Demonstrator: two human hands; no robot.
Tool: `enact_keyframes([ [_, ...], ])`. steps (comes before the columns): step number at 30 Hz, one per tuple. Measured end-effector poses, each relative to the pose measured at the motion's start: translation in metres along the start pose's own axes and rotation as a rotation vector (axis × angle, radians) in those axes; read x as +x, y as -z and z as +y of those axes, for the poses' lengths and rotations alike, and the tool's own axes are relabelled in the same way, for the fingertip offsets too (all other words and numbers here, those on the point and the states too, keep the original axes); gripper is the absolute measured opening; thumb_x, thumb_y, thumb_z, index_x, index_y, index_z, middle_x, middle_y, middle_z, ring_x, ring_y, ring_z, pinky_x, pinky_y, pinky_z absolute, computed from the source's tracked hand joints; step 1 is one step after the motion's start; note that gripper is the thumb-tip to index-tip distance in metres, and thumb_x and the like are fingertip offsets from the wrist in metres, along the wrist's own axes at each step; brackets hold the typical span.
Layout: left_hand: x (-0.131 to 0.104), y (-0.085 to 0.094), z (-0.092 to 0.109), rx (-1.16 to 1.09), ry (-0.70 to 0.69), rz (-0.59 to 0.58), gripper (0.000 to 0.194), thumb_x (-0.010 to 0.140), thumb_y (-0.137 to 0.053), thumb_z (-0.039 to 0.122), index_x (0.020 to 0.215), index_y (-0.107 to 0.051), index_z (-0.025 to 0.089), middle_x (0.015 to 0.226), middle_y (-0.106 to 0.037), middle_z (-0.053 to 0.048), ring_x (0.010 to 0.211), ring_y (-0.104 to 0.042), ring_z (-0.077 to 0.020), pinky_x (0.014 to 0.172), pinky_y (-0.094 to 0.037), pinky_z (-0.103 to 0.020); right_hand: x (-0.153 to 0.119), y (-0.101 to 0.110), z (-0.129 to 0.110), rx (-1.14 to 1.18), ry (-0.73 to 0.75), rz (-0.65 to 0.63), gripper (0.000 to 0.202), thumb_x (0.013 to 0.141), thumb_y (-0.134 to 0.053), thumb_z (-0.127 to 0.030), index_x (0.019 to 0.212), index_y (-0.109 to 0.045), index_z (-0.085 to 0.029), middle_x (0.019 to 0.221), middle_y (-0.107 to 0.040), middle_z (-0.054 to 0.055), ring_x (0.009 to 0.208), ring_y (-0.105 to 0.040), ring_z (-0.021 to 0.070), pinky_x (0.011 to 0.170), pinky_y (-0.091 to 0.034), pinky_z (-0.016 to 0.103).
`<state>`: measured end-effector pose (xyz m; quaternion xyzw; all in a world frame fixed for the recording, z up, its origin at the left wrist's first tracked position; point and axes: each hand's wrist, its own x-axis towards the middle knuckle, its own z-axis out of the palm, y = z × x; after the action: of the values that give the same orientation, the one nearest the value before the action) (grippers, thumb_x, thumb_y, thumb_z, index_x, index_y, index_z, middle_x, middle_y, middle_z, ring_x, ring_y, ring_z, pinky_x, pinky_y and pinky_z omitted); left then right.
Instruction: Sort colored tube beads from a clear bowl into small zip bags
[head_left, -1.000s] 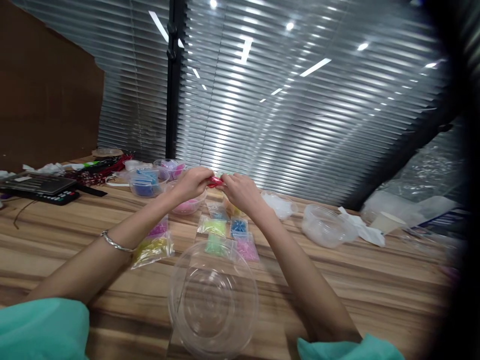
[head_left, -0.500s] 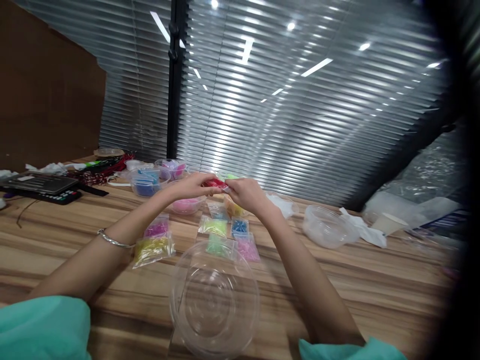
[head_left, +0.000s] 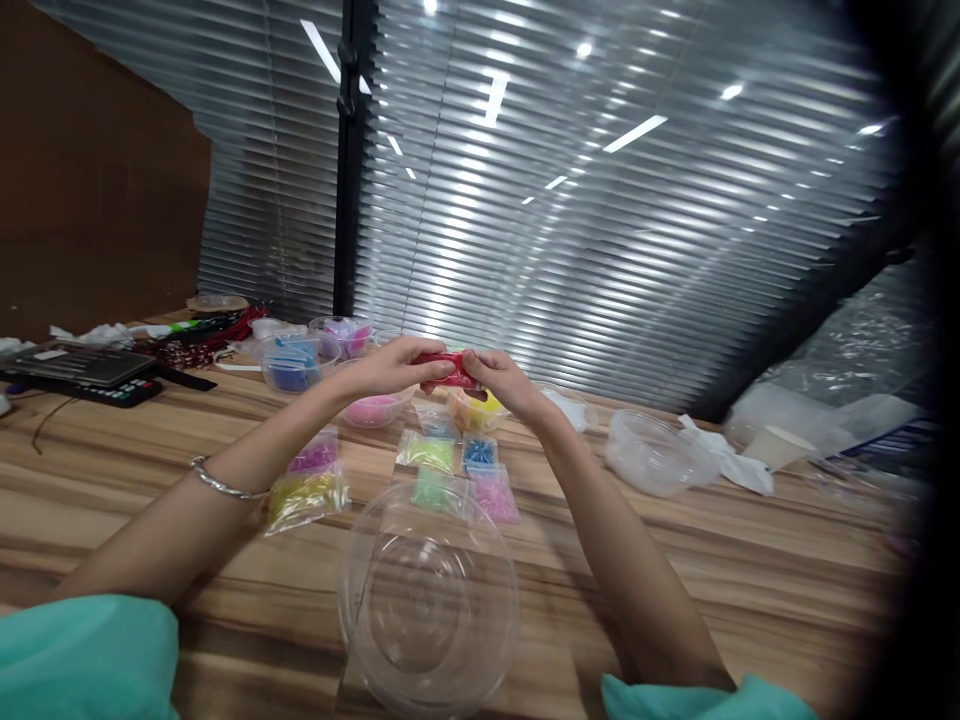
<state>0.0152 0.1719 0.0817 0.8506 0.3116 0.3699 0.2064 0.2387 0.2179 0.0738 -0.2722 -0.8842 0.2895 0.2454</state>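
Between both hands, above the far part of the table, is a small shiny red packet [head_left: 452,370]. My left hand [head_left: 401,366] grips its left end, thumb along the near side. On its right end, my right hand [head_left: 499,378] pinches with the thumb over the front. What fills the packet is too small to make out. Below the hands lie small clear bags of coloured bits: a yellow-green bag [head_left: 427,453], a blue bag [head_left: 480,454], a pale green bag [head_left: 433,489] and a pink bag [head_left: 494,495]. Nearest me stands a clear round plastic bowl [head_left: 429,610].
Purple [head_left: 315,455] and gold bags [head_left: 306,498] lie by my left forearm. Behind the hands are tubs with blue [head_left: 291,372], pink [head_left: 373,408] and yellow contents [head_left: 480,412]. A clear bowl [head_left: 660,455] and white tissue [head_left: 731,458] sit right; a remote control [head_left: 124,394] lies left.
The red packet has turned more toward me and shows more of its face. My right hand has shifted slightly right, and the yellow tub behind shows more.
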Motion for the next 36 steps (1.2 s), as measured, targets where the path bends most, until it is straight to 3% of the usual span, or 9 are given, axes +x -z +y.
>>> enact_keyframes([
  [6,0.002,-0.007,-0.001,-0.194,0.032,0.106,0.033,0.093,-0.07,0.048,0.082,-0.062,0.018,0.075,-0.061,-0.001,0.07,-0.061,-0.014,0.062,-0.051,-0.027,-0.005,0.0,-0.014,0.113,0.001,0.116,0.032,0.104,-0.058,-0.045,0.103,-0.066,-0.014,0.085,-0.066,0.0,0.065,-0.061,0.0104,0.061,-0.055,0.026],
  [10,0.006,-0.02,-0.006,-0.407,0.054,0.219,0.05,0.094,-0.055,0.07,0.092,-0.057,0.02,0.089,-0.066,-0.004,0.081,-0.067,-0.0161,0.074,-0.058,-0.03,-0.003,-0.01,-0.022,0.109,0.031,0.261,0.037,0.105,-0.056,-0.047,0.094,-0.065,-0.014,0.074,-0.061,-0.003,0.057,-0.056,0.0087,0.056,-0.052,0.024],
  [13,0.008,-0.028,-0.002,-0.496,0.092,0.245,0.063,0.095,-0.037,0.08,0.083,-0.054,0.02,0.076,-0.063,-0.003,0.067,-0.066,-0.0158,0.063,-0.056,-0.029,-0.002,-0.022,-0.027,0.084,0.061,0.324,0.036,0.105,-0.056,-0.047,0.094,-0.066,-0.014,0.077,-0.063,-0.002,0.06,-0.058,0.0094,0.058,-0.053,0.024],
  [18,0.011,-0.029,0.013,-0.491,0.106,0.302,0.057,0.089,-0.058,0.074,0.073,-0.053,0.02,0.059,-0.054,0.002,0.051,-0.056,-0.0123,0.05,-0.048,-0.024,-0.007,-0.031,-0.041,0.077,0.114,0.341,0.043,0.103,-0.058,-0.05,0.077,-0.064,-0.015,0.065,-0.059,-0.004,0.056,-0.056,0.0096,0.061,-0.052,0.026],
  [22,0.013,-0.023,0.022,-0.393,0.037,0.413,0.053,0.095,-0.055,0.069,0.074,-0.056,0.02,0.061,-0.055,0.002,0.05,-0.052,-0.0114,0.048,-0.042,-0.024,-0.007,-0.028,-0.06,0.154,0.112,0.365,0.065,0.101,-0.047,-0.066,0.056,-0.056,-0.019,0.053,-0.052,-0.002,0.054,-0.053,0.0121,0.061,-0.048,0.028],
  [26,0.013,-0.013,0.037,-0.216,-0.104,0.602,0.057,0.091,-0.061,0.071,0.067,-0.049,0.021,0.063,-0.047,0.003,0.058,-0.047,-0.0123,0.055,-0.041,-0.027,-0.012,-0.028,-0.087,0.323,0.082,0.36,0.055,0.099,-0.044,-0.071,0.1,-0.068,-0.021,0.101,-0.072,0.006,0.093,-0.068,0.019,0.082,-0.057,0.033],
  [29,0.011,-0.011,0.053,-0.026,-0.206,0.717,0.052,0.095,-0.058,0.067,0.069,-0.053,0.022,0.069,-0.051,0.001,0.069,-0.05,-0.0164,0.067,-0.044,-0.032,-0.025,-0.026,-0.111,0.728,0.079,0.256,0.066,0.097,-0.045,-0.072,0.146,-0.045,-0.029,0.146,-0.058,0.008,0.126,-0.063,0.0229,0.099,-0.057,0.04],
  [33,0.006,-0.02,0.072,0.581,-0.458,0.918,0.042,0.108,-0.04,0.047,0.077,-0.055,0.024,0.09,-0.065,-0.005,0.091,-0.059,-0.023,0.087,-0.047,-0.042,-0.046,-0.023,-0.139,0.9,0.149,0.142,0.076,0.097,-0.041,-0.077,0.159,-0.037,-0.032,0.163,-0.042,0.001,0.144,-0.05,0.0264,0.111,-0.052,0.043],
  [36,0.002,-0.026,0.081,0.693,-0.478,0.995,0.028,0.107,-0.038,0.045,0.093,-0.056,0.028,0.116,-0.066,-0.009,0.114,-0.059,-0.029,0.099,-0.044,-0.051,-0.056,-0.029,-0.149,0.734,0.13,0.233,0.079,0.097,-0.052,-0.071,0.163,-0.029,-0.035,0.155,-0.052,0.0,0.143,-0.05,0.0267,0.117,-0.048,0.046],
])
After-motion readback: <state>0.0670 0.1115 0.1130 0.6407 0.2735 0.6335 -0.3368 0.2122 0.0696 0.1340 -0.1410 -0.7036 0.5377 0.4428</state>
